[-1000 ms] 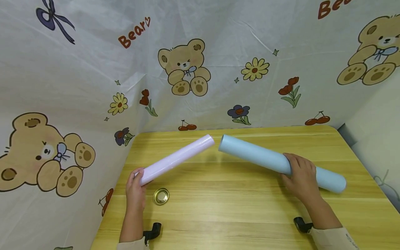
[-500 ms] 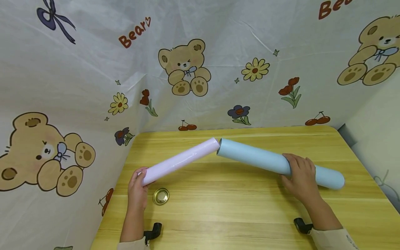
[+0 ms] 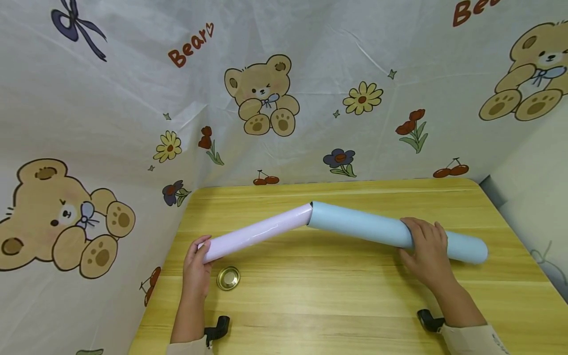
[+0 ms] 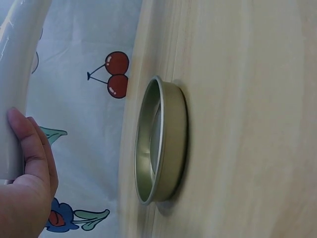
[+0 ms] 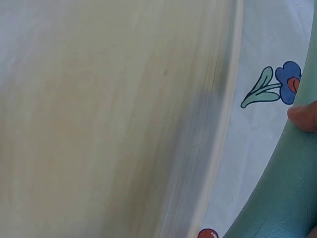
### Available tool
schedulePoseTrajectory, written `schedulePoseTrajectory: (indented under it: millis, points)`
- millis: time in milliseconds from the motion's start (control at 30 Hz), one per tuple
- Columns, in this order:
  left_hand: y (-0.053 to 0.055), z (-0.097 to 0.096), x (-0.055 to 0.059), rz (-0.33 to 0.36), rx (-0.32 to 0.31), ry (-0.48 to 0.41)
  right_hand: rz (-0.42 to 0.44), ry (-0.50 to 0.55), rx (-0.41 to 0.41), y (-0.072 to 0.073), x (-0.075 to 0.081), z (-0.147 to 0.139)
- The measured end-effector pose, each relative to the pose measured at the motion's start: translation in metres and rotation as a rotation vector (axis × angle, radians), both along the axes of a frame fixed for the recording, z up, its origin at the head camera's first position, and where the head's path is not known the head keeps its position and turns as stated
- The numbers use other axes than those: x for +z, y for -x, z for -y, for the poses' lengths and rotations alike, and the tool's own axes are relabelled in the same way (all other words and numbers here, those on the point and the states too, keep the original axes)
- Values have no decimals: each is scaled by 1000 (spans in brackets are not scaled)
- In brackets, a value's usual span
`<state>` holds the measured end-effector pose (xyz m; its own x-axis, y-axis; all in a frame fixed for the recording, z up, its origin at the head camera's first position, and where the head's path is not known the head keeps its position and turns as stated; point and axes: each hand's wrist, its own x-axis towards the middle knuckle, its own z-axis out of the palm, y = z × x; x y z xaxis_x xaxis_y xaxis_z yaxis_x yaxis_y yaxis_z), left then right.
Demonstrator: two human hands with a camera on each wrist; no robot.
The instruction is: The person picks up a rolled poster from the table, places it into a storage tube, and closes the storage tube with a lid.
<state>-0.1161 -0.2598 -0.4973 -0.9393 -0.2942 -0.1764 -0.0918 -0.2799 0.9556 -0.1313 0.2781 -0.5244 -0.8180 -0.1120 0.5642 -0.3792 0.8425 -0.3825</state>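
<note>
My left hand (image 3: 197, 268) grips the lower left end of a glossy lilac tube (image 3: 257, 231), which slants up to the right. A wider light blue tube (image 3: 361, 225) meets it near the middle of the head view. The lilac tube's far end sits at the blue tube's open mouth, its tip hidden inside the rim. From above, my right hand (image 3: 428, 254) holds the blue tube past its middle. In the right wrist view only a fingertip (image 5: 303, 117) shows on the blue tube. Both tubes are raised over the table, meeting at a slight angle.
A round gold metal lid (image 4: 176, 144) lies on the wooden table (image 3: 328, 305), just right of my left hand. A white cloth (image 3: 310, 29) printed with bears and flowers hangs behind and at the left. Black wrist mounts (image 3: 217, 329) stick out beside both forearms.
The gap between the tubes has closed. The lilac tube moved right and its far end dropped, entering the blue mouth. The blue tube tilted flatter, its left end lowering.
</note>
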Motion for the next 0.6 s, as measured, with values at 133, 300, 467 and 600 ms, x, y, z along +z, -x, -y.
schedulePoseTrajectory:
  millis: [133,300,467,600]
  points:
    - [0,0,1,-1,16,-8,-2,-7,7,-1,0,0]
    - [-1,1,2,-31,68,-42,-2,-17,20,-1,-1,0]
    - [0,2,3,-42,128,-77,3,-22,32,-1,-3,0]
    - [0,2,4,-49,143,-88,5,-30,34,-1,-4,0]
